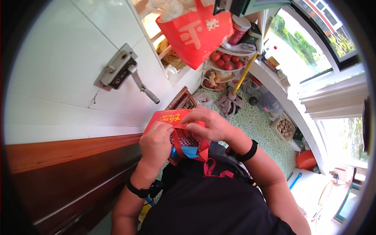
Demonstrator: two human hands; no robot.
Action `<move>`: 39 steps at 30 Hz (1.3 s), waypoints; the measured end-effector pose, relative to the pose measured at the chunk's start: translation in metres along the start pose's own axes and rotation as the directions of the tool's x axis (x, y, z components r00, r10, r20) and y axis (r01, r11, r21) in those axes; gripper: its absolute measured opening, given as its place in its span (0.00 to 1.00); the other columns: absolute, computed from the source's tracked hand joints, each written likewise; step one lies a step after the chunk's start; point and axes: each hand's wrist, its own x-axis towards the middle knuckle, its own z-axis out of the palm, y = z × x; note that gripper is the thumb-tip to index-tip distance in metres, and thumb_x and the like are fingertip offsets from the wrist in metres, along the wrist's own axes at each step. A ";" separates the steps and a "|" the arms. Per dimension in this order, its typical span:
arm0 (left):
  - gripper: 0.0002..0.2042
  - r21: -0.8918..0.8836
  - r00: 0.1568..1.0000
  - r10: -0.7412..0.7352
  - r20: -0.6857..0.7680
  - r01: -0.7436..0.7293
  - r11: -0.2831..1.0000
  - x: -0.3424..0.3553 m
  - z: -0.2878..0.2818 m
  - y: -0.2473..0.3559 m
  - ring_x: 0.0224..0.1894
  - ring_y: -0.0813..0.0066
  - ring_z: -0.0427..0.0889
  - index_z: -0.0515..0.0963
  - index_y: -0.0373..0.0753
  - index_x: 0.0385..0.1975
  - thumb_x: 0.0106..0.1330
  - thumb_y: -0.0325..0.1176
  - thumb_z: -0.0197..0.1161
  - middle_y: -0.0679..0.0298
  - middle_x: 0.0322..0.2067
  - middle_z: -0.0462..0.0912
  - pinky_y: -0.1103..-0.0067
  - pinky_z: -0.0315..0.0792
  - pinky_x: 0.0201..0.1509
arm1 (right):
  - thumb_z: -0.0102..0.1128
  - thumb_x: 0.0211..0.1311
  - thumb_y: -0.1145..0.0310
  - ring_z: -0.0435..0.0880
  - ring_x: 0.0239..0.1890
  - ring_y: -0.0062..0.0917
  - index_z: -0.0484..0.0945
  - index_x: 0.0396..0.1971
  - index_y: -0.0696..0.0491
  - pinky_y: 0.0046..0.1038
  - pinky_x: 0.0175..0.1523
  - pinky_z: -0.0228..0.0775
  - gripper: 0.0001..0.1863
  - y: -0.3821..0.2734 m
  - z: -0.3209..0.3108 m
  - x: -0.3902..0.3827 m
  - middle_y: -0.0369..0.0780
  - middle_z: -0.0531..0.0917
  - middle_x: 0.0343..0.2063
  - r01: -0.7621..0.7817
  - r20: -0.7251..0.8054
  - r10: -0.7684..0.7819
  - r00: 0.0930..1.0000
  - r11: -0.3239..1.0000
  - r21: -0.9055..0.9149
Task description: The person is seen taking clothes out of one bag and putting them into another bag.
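Note:
Held in front of my body is a red gift bag [156, 117] with yellow printing, its mouth open toward me. My left hand [155, 144] is closed on the bag's left rim, near its red strap handle [178, 145]. Across the bag, my right hand [206, 122] has curled fingers closed at the far rim; the fingertips partly hide what they pinch. Inside lie a red-and-white checked item [185, 138] and something blue [188, 152]. A pink-red strap [211, 167] dangles against my dark shirt.
On the white wall at left sits a metal crank fixture [121, 69]. A larger red bag [196, 37] hangs ahead, beside a rack with tomatoes [227, 61]. A yellow-handled mop [231, 103] and a crate of round brown items [285, 127] stand on the green patterned floor.

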 end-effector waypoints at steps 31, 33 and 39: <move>0.05 -0.106 0.927 0.264 0.267 -0.244 0.964 0.031 0.024 -0.009 0.33 0.50 0.82 0.79 0.38 0.32 0.59 0.23 0.68 0.57 0.33 0.79 0.63 0.76 0.33 | 0.67 0.56 0.65 0.82 0.25 0.41 0.84 0.28 0.51 0.38 0.34 0.75 0.06 -0.058 -0.057 -0.006 0.43 0.82 0.20 -0.203 0.172 0.322 0.931 0.848 -0.489; 0.05 -0.113 0.922 0.260 0.285 -0.237 0.965 0.031 0.029 -0.021 0.33 0.50 0.82 0.79 0.39 0.32 0.59 0.23 0.68 0.57 0.33 0.79 0.64 0.76 0.33 | 0.66 0.56 0.66 0.82 0.24 0.41 0.83 0.27 0.52 0.38 0.33 0.75 0.06 -0.069 -0.068 -0.001 0.43 0.81 0.19 -0.189 0.150 0.287 0.946 0.866 -0.462; 0.05 -0.199 0.924 0.280 0.261 -0.232 0.952 0.032 0.036 -0.017 0.31 0.51 0.81 0.79 0.38 0.33 0.60 0.24 0.68 0.58 0.30 0.78 0.65 0.75 0.31 | 0.66 0.64 0.65 0.83 0.25 0.29 0.82 0.35 0.56 0.30 0.34 0.74 0.09 -0.072 -0.095 0.011 0.42 0.82 0.23 -0.342 -0.070 0.338 0.938 0.878 -0.336</move>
